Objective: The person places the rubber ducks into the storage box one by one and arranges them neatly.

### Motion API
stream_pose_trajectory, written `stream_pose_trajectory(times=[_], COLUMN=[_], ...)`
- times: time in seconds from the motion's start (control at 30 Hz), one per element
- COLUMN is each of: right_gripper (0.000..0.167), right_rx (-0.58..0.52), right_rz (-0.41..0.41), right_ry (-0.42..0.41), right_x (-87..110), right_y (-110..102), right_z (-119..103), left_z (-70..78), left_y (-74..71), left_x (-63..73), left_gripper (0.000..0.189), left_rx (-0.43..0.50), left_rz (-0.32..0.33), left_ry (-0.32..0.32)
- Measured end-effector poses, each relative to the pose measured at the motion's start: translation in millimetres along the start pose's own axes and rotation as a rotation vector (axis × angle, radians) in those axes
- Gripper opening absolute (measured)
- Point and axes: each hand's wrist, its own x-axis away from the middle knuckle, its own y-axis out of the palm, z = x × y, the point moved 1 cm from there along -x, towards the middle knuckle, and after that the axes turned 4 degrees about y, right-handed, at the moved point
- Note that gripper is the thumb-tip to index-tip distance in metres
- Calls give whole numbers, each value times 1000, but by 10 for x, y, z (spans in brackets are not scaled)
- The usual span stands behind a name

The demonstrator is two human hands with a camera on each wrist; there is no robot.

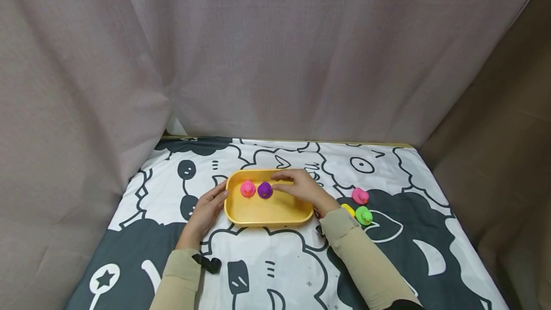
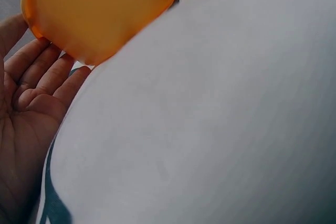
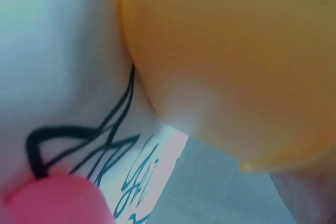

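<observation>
With a pink duck point(image 1: 247, 189) and a purple duck point(image 1: 265, 190) already in the tray point(image 1: 275, 215), a second pink duck point(image 1: 360, 196), green duck point(image 1: 364, 215) and yellow toy point(image 1: 348, 210) seem left outside; the right hand point(image 1: 303, 188) has its grip parted, apparently empty, beside the purple duck, the left hand point(image 1: 208, 207) relaxed against the rim.
</observation>
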Motion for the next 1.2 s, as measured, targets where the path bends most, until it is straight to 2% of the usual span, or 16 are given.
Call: stream_pose_trajectory(times=[0.27,0.53,0.63,0.87,1.03,1.2], right_gripper=[38,40,40,53,52,51], right_rx=[-99,-157,-108,112,134,120], right_rz=[149,273,334,430,473,498], right_ry=[89,125,157,338,397,432], right_x=[361,744,864,1137,1304,1366], right_y=[-176,-439,-574,-841,-920,-932], right_z=[52,143,245,635,875,1033], left_z=[9,28,21,10,-4,-5], left_y=[0,1,0,7,4,4], left_x=[-2,-9,-7,1,2,2], left_gripper=[46,45,46,46,46,47], left_rx=[-10,-4,0,-7,-4,6], left_rz=[1,5,3,2,0,-10], left_ry=[3,7,-1,-10,-6,18])
